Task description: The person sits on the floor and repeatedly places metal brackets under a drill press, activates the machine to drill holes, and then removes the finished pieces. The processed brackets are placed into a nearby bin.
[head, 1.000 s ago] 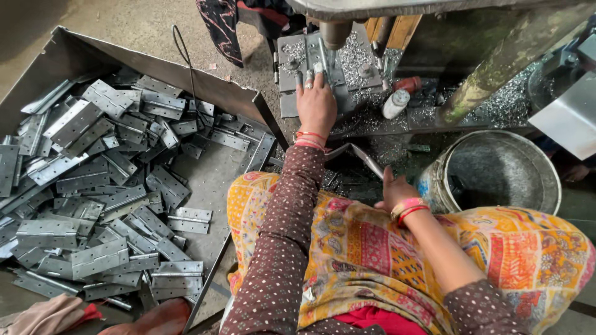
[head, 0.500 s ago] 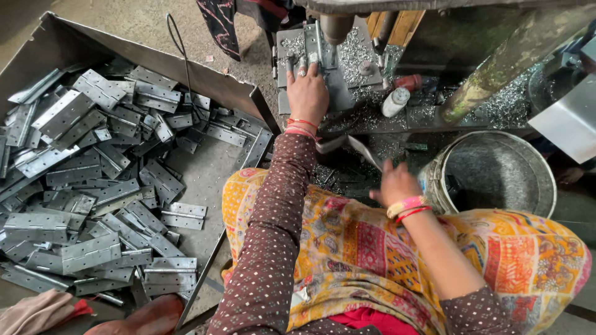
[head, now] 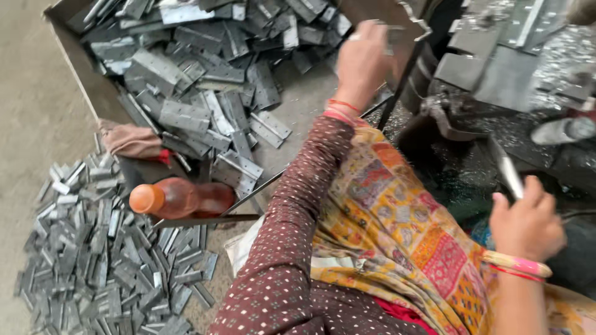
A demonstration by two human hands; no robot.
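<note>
Hinge plates (head: pixel 205 118) heaped in tray (head: pixel 74 59), left of left hand (head: pixel 363 62) | left fingers pinch blurred metal piece | right hand (head: pixel 524 226) grips metal bar (head: pixel 508 170), long axis pointing far | left hand nearer.

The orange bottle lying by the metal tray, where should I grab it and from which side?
Grip the orange bottle around its mid-body, coming down from above. It lies on its side with its cap end pointing left, resting along the tray's corner frame. The round body is exposed on top, while metal pieces crowd below it and hinge plates lie behind.
</note>
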